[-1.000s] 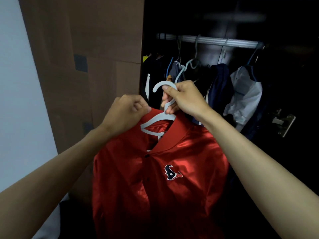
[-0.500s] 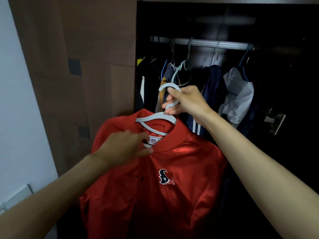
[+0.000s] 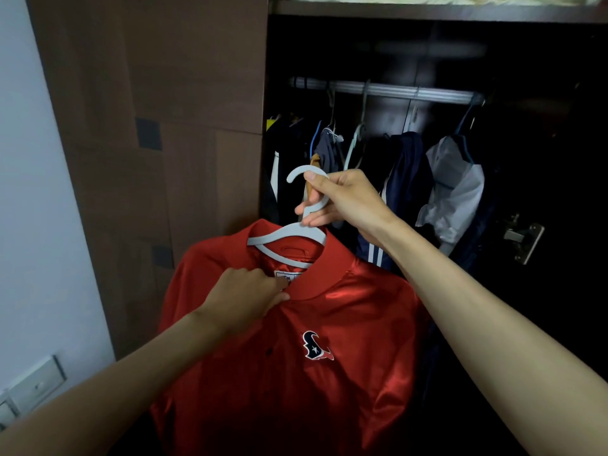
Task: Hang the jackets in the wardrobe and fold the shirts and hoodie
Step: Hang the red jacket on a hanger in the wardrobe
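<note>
A shiny red jacket [image 3: 345, 327] with a dark bull logo on the chest hangs on a pale grey hanger [image 3: 289, 233] in front of the open wardrobe. My right hand [image 3: 342, 200] grips the hanger's neck just below the hook and holds the jacket up. My left hand [image 3: 250, 294] pinches the jacket's front edge at the collar, beside the neck label. The silver wardrobe rail [image 3: 394, 90] runs across above and behind the hanger.
Several dark and white garments [image 3: 450, 189] hang on the rail, with a free hanger [image 3: 357, 143] among them. The brown wardrobe door [image 3: 164, 126] stands at the left, and a metal latch [image 3: 523, 235] sticks out at the right. A wall switch [image 3: 33, 386] sits low left.
My left hand came down from the hanger's shoulder to the front of the collar. The jacket now hangs spread on the hanger, with the left shoulder showing.
</note>
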